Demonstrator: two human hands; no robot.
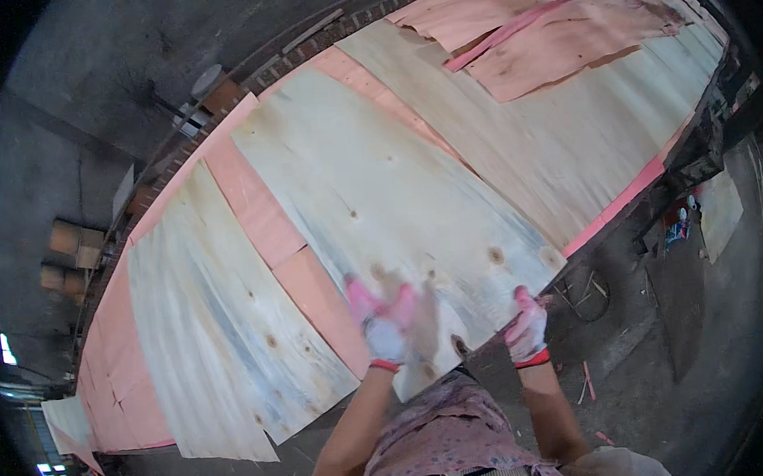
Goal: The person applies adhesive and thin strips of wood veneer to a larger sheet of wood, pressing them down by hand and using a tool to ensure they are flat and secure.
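A pale wood veneer sheet [396,193] with brown knots and greyish streaks lies in front of me, its near edge by my apron. My left hand [383,326], in a white glove with pink fingers and a red cuff, is over the sheet's near left part. Its fingers are spread and slightly blurred, with a shadow beside them. At the near right edge, my right hand [527,329], gloved the same way, is closed on the sheet's rim; some of its fingers are hidden. Pinkish sheets [260,211] show beneath and between the veneers.
Another veneer sheet [227,311] lies to the left, and a wide one [551,138] to the right. Torn pinkish pieces [554,49] with a bright pink strip cover the far right. Dark machinery or framing [703,158] borders the right side. Scraps [589,383] lie on the floor.
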